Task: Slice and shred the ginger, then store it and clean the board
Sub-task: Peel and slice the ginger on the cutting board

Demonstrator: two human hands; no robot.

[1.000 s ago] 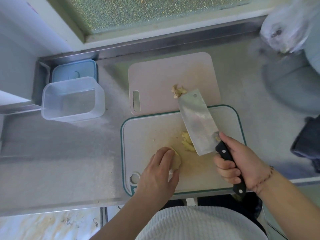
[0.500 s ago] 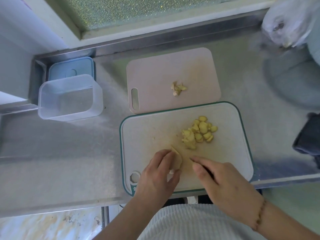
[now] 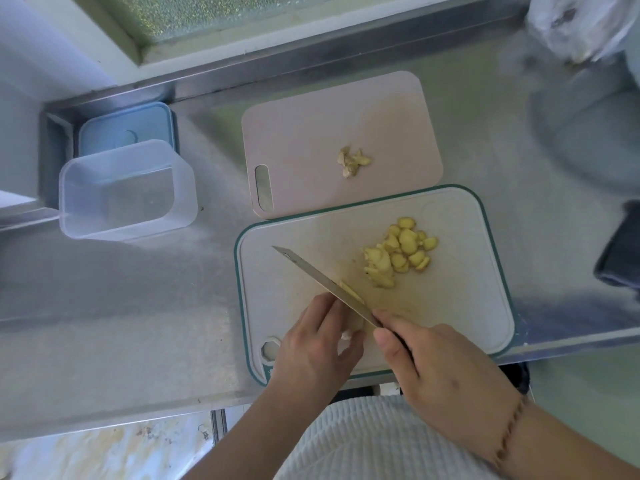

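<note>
A white cutting board with a teal rim (image 3: 485, 306) lies at the counter's front edge. My left hand (image 3: 318, 344) holds down a ginger piece (image 3: 351, 291) that is mostly hidden under its fingers. Gripped by the handle in my right hand (image 3: 436, 362), the cleaver (image 3: 318, 275) stands edge-down against that piece, its blade running up and to the left. A pile of yellow ginger slices (image 3: 401, 252) sits on the board's right half. Behind it lies a pink board (image 3: 311, 140) with a few ginger scraps (image 3: 351, 161).
An empty clear plastic container (image 3: 124, 192) stands at the left, with its blue lid (image 3: 124, 128) behind it. A plastic bag (image 3: 571, 26) lies at the back right and a dark cloth (image 3: 620, 251) at the right edge. The steel counter (image 3: 121, 306) drops off just below the board.
A second ago the cleaver lay flat over the slices. My right hand swung it down and to the left, and the blade now stands on edge against the ginger under my left fingers.
</note>
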